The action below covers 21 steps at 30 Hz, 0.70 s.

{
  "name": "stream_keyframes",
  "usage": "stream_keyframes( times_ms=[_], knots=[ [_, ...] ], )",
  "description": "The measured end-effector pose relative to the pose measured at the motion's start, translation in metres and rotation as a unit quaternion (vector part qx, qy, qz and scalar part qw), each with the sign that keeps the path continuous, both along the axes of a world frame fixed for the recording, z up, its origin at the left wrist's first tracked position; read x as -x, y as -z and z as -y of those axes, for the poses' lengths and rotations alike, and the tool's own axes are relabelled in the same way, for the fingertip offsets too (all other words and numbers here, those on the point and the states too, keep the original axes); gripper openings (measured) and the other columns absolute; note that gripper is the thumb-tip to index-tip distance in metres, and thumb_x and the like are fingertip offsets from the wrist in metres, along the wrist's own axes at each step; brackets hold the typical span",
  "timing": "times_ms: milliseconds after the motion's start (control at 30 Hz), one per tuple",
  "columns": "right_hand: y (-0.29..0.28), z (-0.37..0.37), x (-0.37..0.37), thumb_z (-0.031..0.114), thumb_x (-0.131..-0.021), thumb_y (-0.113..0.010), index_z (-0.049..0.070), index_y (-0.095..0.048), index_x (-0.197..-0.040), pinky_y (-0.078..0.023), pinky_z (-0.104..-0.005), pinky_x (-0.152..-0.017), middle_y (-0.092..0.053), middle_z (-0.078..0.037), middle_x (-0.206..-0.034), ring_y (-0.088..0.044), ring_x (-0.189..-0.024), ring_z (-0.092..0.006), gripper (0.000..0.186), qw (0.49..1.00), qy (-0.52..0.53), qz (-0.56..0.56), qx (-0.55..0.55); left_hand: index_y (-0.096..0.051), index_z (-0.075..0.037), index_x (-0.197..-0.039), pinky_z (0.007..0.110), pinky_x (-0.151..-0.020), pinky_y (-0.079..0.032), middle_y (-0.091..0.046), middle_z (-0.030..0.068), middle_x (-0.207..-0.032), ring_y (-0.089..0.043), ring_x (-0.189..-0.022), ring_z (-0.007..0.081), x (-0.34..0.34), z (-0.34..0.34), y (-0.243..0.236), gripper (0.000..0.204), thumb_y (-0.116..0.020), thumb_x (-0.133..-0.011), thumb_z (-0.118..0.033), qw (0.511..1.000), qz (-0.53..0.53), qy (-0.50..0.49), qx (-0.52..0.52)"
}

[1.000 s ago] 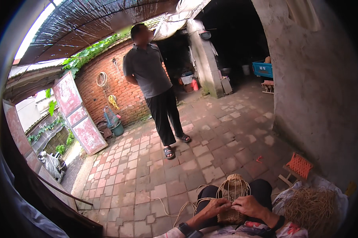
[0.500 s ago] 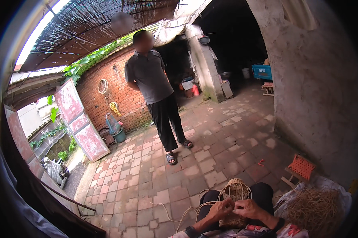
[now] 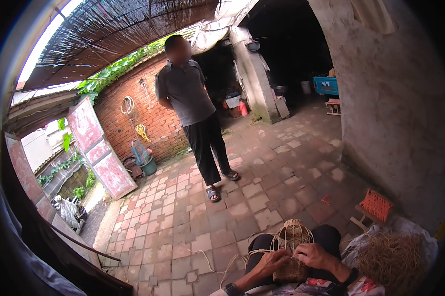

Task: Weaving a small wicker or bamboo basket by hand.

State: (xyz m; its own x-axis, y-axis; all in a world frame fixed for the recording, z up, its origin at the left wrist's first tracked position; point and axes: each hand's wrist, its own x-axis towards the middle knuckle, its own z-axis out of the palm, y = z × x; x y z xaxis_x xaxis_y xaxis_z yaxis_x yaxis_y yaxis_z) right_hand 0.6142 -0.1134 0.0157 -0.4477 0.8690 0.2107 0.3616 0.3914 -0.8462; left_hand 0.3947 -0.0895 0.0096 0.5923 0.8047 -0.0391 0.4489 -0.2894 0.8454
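A small woven basket (image 3: 292,274) of tan straw cord rests on my lap between my knees. Its narrow, tightly woven end points away from me, and open loops of cord arch around its middle. My left hand (image 3: 275,260) is closed with its fingertips pinched on cord at the basket's left side. Opposite it, my right hand (image 3: 313,255) pinches at the basket's right side, fingers bent. The exact strands between the fingertips are too small to make out. Loose cord ends (image 3: 221,271) trail to the left over my leg and the paving.
To my right, a heap of loose straw cord (image 3: 391,261) lies on a white sheet beside a low stool with an orange woven seat (image 3: 376,204). A person (image 3: 190,98) stands ahead on the brick paving (image 3: 183,237). A plastered wall (image 3: 390,108) rises on the right.
My hands have moved slightly apart and now sit more to the basket's two sides, so more of its near woven part shows. The standing person has hardly moved.
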Motion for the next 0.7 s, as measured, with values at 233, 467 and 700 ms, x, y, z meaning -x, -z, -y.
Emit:
stream_keyframes(
  times_ms=[233, 467, 700],
  knots=[
    [-0.010, 0.005, 0.004, 0.011, -0.081, -0.064, 0.007, -0.068, -0.090, -0.050, -0.0361, -0.067, -0.060, -0.010, -0.081, -0.062, -0.077, -0.0286, 0.010, 0.991, 0.000, 0.063, -0.122, -0.060, -0.005, -0.106, 0.034, -0.072, -0.049, -0.065, 0.0113, -0.085, -0.064, -0.076, 0.0232, 0.012, 0.012, -0.001, 0.031, -0.053, -0.095, -0.033, 0.999, 0.014, 0.021, -0.032],
    [-0.003, 0.017, 0.016, 0.019, -0.080, -0.063, 0.011, -0.070, -0.089, -0.051, -0.0381, -0.066, -0.060, -0.010, -0.079, -0.063, -0.077, -0.0294, 0.014, 0.976, 0.023, 0.162, -0.143, -0.060, -0.005, -0.105, 0.035, -0.071, -0.049, -0.065, 0.0124, -0.087, -0.064, -0.077, 0.0257, 0.014, 0.029, -0.003, 0.029, -0.053, -0.095, -0.031, 0.999, 0.033, -0.002, 0.011],
    [-0.015, 0.009, 0.006, 0.016, -0.081, -0.061, 0.008, -0.064, -0.085, -0.051, -0.0409, -0.065, -0.064, -0.014, -0.080, -0.064, -0.076, -0.0342, 0.010, 0.991, 0.082, 0.024, -0.106, -0.063, 0.000, -0.097, 0.033, -0.067, -0.051, -0.065, 0.0143, -0.083, -0.065, -0.075, 0.0260, 0.003, 0.016, -0.009, 0.022, -0.059, -0.092, -0.021, 0.992, 0.007, -0.023, -0.127]
  ],
)
